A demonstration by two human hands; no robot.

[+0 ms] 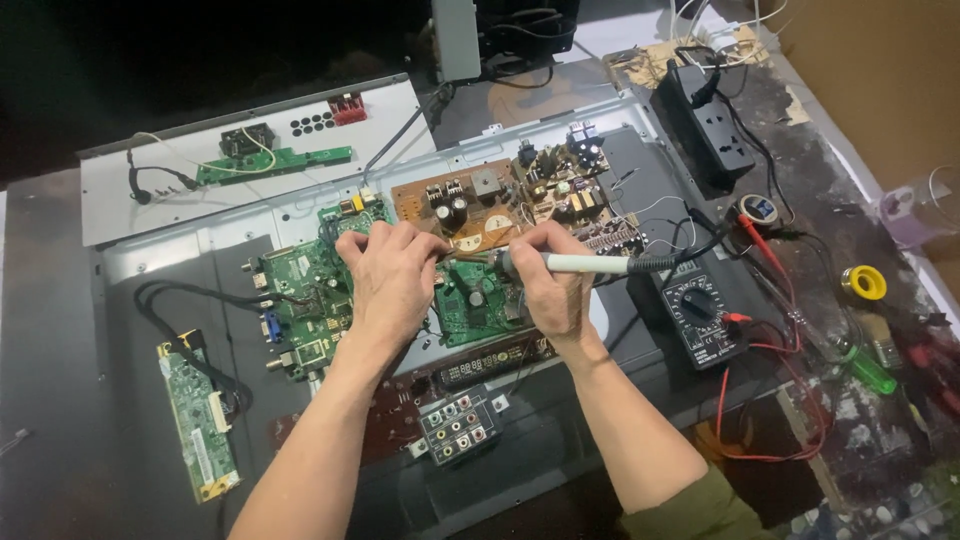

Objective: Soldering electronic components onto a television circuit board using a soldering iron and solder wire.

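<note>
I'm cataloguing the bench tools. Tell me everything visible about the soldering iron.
The soldering iron has a pale, smooth, plastic-looking handle lying nearly level. The right hand grips its front end, hiding the tip, which points left toward the left hand above the green circuit board. A dark cord leaves its right end.

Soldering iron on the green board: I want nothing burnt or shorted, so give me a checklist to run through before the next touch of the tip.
1. Right hand grips the soldering iron by its pale handle: ok.
2. Left hand steadies beside the tip, fingers close to it: not ok.
3. Tip resting on a joint of the green circuit board: cannot tell, the hands hide it.
4. Iron's cord runs clear of the multimeter: not ok, it passes right above it.
5. Red probe leads clear of the board: ok.
</note>
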